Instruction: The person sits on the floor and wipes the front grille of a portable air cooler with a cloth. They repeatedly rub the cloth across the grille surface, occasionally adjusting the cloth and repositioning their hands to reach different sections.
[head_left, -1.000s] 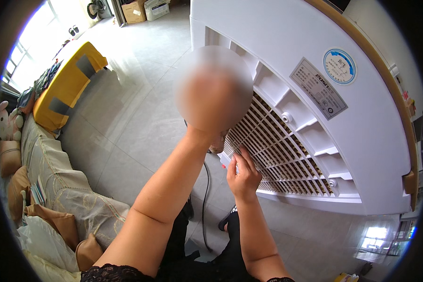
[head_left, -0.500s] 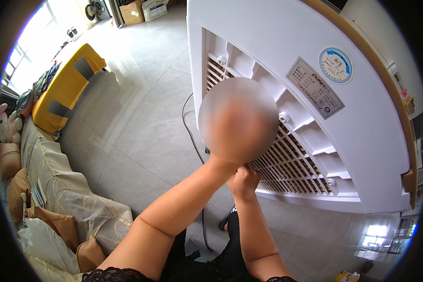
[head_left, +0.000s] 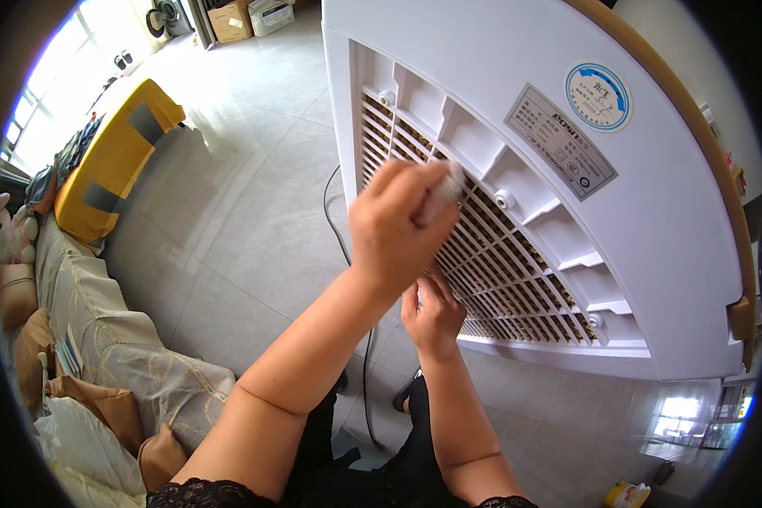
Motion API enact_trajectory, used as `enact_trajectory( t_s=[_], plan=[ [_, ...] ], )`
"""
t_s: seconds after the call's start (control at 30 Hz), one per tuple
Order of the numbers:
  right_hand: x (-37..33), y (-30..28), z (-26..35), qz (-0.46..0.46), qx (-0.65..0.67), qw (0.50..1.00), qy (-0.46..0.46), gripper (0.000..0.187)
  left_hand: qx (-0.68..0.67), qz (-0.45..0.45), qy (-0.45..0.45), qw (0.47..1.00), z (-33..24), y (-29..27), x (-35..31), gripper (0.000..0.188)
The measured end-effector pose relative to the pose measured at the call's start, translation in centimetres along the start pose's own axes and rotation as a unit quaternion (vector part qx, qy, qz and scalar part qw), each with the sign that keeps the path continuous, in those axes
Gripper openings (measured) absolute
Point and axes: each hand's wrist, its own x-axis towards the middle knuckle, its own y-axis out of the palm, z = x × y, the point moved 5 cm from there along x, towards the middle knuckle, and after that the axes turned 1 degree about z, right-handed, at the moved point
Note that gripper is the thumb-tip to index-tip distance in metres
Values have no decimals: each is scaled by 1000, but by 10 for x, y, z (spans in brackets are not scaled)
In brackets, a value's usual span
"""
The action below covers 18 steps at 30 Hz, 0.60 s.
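Note:
A tall white air cooler [head_left: 652,203] with a slatted grille [head_left: 516,271] stands before me, and brownish honeycomb material shows behind the slats. My left hand [head_left: 398,216] is raised in front of the grille's left part, fingers curled round a whitish wad of cloth or tissue [head_left: 443,196], which is smeared by motion. Just below it, my right hand [head_left: 433,315] is at the grille's lower left edge with fingers bent together. A small pale bit shows at those fingertips; what they grip is hidden.
A black cord [head_left: 368,372] runs along the grey tiled floor [head_left: 229,203] left of the cooler. A cloth-covered sofa [head_left: 135,339] with bags lines the left side, near a yellow-covered piece [head_left: 118,161]. Boxes [head_left: 230,21] stand at the back, and a yellow container [head_left: 626,494] at lower right.
A round blurred patch hid my left hand before; now the hand and its whitish wad show. My right hand's fingers reach slightly higher along the grille edge. The whole view has shifted a little.

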Motion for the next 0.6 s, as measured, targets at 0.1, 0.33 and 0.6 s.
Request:
enact_trajectory(
  t_s=[0.1,0.33,0.6],
  plan=[
    [4,-2,1,-18,-16,999,-30,6,1,-4,-31,999,4,-2,-9,30],
    [1,2,0,-16,-21,999,-24,7,2,7,-8,1000,1,4,-18,30],
    [0,1,1,-6,-11,1000,-20,5,51,3,14,999,9,-1,-9,31]
  ],
)
